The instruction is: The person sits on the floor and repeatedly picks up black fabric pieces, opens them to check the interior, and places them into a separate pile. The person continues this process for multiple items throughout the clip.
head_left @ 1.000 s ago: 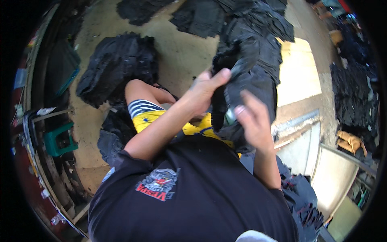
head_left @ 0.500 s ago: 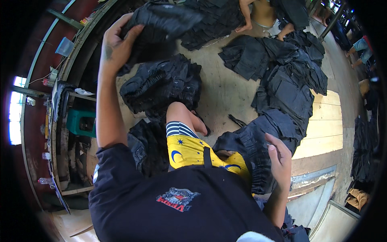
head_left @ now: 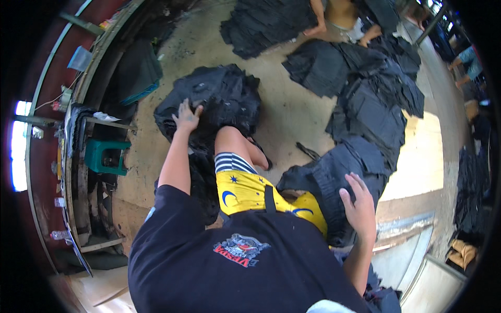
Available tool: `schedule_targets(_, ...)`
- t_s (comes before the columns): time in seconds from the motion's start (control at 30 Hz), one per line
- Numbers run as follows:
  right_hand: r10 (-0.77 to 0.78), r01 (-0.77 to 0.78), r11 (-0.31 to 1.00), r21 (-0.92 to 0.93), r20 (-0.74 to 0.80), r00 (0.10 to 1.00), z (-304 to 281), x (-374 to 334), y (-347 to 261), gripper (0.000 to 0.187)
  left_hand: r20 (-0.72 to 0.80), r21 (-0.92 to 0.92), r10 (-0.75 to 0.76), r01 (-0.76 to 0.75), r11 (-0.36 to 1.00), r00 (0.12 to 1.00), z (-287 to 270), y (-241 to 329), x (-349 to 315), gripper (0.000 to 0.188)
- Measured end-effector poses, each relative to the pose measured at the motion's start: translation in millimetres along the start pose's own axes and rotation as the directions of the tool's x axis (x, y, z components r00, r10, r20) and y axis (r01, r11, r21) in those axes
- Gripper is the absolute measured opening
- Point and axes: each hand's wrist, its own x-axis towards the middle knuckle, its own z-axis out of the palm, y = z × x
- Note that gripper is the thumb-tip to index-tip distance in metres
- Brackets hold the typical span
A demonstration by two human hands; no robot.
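A stack of black garments (head_left: 229,91) lies on the floor in front of my bent knee, left of the middle. My left hand (head_left: 187,117) rests on the near left side of this stack, its fingers spread and gripping nothing. To the right, my right hand (head_left: 360,206) is raised beside a heap of black trousers or shorts (head_left: 336,180) with a gathered elastic waistband. Its fingers are apart, with nothing between them. Whether the hand touches that cloth I cannot tell. More dark cloth (head_left: 203,182) lies beside my left thigh, partly hidden by my arm.
Overlapping piles of black cloth (head_left: 368,112) run up the right side. Another person's bare foot (head_left: 315,26) and a further pile (head_left: 266,26) are at the far side. A green plastic stool (head_left: 107,155) stands at the left by a wooden shelf. Sunlit boards (head_left: 417,156) lie at right.
My left hand has come down from the upper left and let go of a black garment, which now lies on the stack. My right hand has barely moved.
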Motion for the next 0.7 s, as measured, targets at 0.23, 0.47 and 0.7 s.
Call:
schedule_targets(0.23, 0.197, -0.195, 0.979, -0.063, 0.028, 0.98, 5, -15, 26, 0.056, -0.34, -0.057, 0.102, -0.128, 0.99, 0.935, 22, 31, -35, 0.083)
schedule_targets(0.47, 0.205, -0.107, 0.857, -0.503, 0.143, 0.968, 60, -21, 2, 0.082, -0.237, -0.485, 0.524, -0.567, 0.666, 0.818, 61, 184, -168, 0.067)
schedule_targets(0.7, 0.29, -0.221, 0.916, 0.334, -0.172, 0.941, -20, -5, 50, 0.036, 0.616, -0.785, 0.706, 0.204, 0.584, 0.35, 16, 303, -267, 0.062)
